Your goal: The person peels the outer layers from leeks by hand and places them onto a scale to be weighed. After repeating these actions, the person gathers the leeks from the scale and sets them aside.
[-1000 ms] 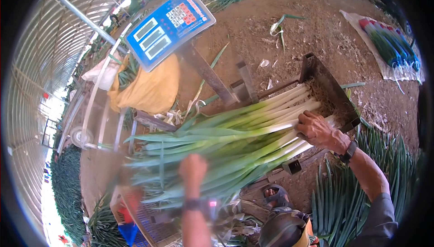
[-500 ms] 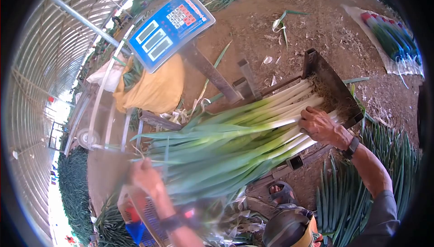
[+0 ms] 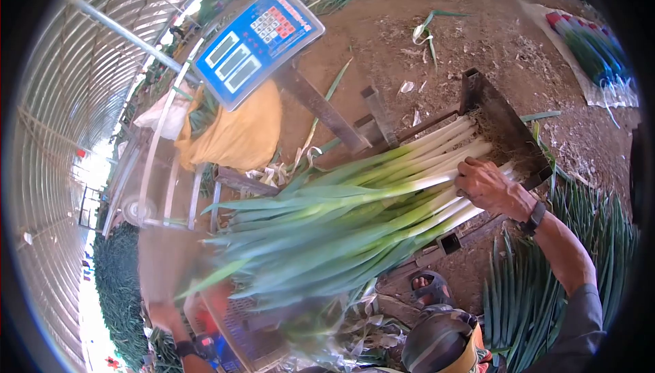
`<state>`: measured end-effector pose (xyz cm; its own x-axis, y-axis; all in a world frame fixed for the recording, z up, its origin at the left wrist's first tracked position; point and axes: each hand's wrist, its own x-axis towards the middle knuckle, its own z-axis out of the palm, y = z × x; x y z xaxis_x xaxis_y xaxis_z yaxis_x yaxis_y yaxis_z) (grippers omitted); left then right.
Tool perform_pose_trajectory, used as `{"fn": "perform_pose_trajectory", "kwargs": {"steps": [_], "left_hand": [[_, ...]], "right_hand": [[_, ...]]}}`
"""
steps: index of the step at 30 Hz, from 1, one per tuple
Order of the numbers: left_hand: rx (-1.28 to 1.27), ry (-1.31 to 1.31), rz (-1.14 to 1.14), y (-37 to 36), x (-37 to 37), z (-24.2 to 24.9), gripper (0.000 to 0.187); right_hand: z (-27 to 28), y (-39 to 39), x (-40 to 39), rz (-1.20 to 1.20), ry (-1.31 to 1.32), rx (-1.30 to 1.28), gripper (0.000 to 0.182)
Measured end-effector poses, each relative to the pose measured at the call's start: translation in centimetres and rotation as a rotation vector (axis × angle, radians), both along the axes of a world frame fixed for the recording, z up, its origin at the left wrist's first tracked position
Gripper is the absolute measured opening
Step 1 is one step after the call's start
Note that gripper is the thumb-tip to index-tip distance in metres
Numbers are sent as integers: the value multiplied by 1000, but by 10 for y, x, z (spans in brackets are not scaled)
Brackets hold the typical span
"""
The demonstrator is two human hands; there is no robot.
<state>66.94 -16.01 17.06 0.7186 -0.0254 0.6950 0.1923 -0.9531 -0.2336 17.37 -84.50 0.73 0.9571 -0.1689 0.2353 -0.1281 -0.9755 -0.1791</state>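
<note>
We've got the leek bundle [image 3: 355,209] lying on the metal jig [image 3: 501,124], right hand [image 3: 486,185] pressing white ends flush vs the end plate. Left hand [image 3: 164,318] low by the crate [image 3: 245,325], grip can't tell.

One blue-faced digital weighing scale head [image 3: 256,45] with three pale display windows stands on its post. One large bundle of long green-and-white leeks [image 3: 355,216] lies across one dark metal trough [image 3: 501,124]; its stalks are too many and too blurred to count. Two bare hands show: the right hand [image 3: 488,185] and the left hand [image 3: 164,318]. Two dark wristbands, one per wrist. One yellow sack [image 3: 235,137]. One sandalled foot [image 3: 430,288]. One white sheet carrying tied leek bunches [image 3: 593,49], number unclear.
</note>
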Motion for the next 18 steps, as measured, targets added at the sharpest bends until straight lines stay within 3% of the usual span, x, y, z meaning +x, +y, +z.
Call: {"fn": "perform_pose_trajectory", "kwargs": {"steps": [1,3,5,13,18], "left_hand": [[70,-38,84,29,6,-8,23],[-76,-28,235,55,-2,-9,23],[-116,27,230,50,-20,-19,22],[-245,553,-434,-123,-165,-74,23],[-299,983,-649,-201,-260,-83,26]], "right_hand": [[2,0,0,-1,7,6,6],[5,1,0,-4,28,16,6],[0,2,0,0,-29,8,9],[-10,-2,1,-21,-17,79,16],[-4,-13,-7,-43,-38,252,16]]}}
